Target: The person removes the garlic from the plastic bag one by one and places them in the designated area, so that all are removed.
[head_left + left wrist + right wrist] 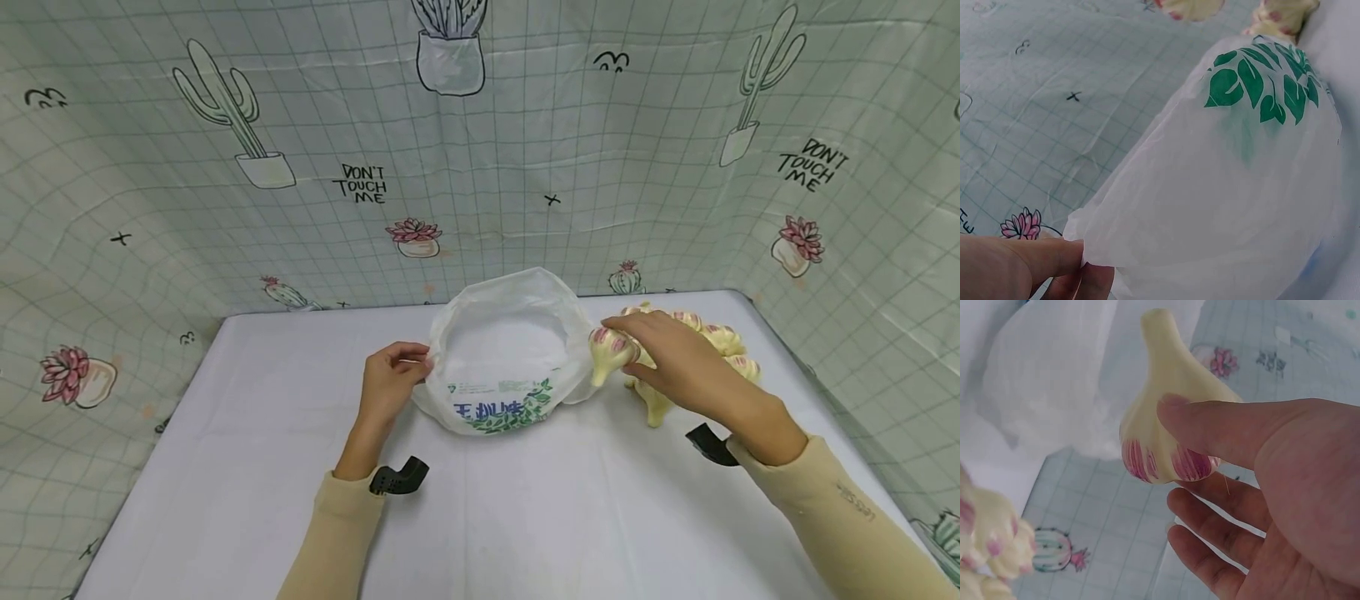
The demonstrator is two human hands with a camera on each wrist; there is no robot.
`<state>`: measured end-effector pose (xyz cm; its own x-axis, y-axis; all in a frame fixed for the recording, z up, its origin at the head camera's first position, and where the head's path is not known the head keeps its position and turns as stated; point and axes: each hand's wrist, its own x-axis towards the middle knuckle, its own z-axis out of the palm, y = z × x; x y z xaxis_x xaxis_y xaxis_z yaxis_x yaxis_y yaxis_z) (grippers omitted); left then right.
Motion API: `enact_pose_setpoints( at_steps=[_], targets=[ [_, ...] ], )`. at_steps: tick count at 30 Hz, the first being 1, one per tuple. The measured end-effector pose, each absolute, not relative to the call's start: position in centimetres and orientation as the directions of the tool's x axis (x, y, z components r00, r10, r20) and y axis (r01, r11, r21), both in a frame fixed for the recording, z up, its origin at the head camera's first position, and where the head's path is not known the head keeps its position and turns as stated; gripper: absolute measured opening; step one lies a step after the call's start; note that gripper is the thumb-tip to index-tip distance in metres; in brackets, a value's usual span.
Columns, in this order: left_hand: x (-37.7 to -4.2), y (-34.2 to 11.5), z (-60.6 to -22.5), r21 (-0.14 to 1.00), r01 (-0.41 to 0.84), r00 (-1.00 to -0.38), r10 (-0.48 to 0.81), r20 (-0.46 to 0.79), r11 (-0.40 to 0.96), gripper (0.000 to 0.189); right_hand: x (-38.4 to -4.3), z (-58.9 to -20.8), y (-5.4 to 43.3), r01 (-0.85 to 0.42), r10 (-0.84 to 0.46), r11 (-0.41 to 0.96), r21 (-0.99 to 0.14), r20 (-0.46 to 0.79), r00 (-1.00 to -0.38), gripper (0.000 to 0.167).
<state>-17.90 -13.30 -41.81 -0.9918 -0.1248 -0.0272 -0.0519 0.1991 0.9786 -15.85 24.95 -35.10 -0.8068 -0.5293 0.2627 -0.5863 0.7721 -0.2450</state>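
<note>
A white plastic bag (498, 408) with blue characters and green leaves stands with its mouth wide, facing up. At its left rim my left hand (392, 377) pinches the edge between thumb and fingers; the left wrist view shows the bag (1210, 194) stretching away from that pinch. My right hand (671, 354) holds a garlic bulb (609, 350) beside the bag's right rim. In the right wrist view the thumb lies across the pale, purple-streaked bulb (1169, 419), its stem pointing up, with the fingers behind and below it.
Several more garlic bulbs (723, 337) lie in a pile under and behind my right hand, one bulb (654, 404) with its stem toward me. A white cloth covers the table (525, 517). Behind it hangs a grid-patterned curtain (495, 142) with cactus drawings.
</note>
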Motion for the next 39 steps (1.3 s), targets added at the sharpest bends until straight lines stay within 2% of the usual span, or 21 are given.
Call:
enact_pose_setpoints(
  at_steps=[9,16,28,39],
  targets=[
    [-17.8,-13.4,-41.8,0.978,-0.059,-0.991,-0.126,-0.034,0.200,0.018,-14.8,-36.0,28.3,-0.513,-0.462,0.811,-0.282,0.229,-0.857,0.065],
    [-17.9,-13.3,-41.8,0.980,-0.057,-0.992,-0.124,-0.033,0.193,0.019,-14.5,-37.4,30.7,-0.540,-0.456,0.802,-0.257,0.320,-0.830,0.068],
    [-17.9,-13.5,-41.8,0.981,-0.058,-0.993,-0.115,-0.038,0.183,0.019,-13.6,-38.6,34.2,-0.511,-0.430,0.831,-0.222,0.328,-0.841,0.068],
    [-17.9,-13.5,-41.7,0.981,-0.072,-0.992,-0.119,-0.050,0.183,0.019,-13.0,-40.1,36.5,-0.537,-0.464,0.828,-0.159,0.342,-0.817,0.071]
  ],
)
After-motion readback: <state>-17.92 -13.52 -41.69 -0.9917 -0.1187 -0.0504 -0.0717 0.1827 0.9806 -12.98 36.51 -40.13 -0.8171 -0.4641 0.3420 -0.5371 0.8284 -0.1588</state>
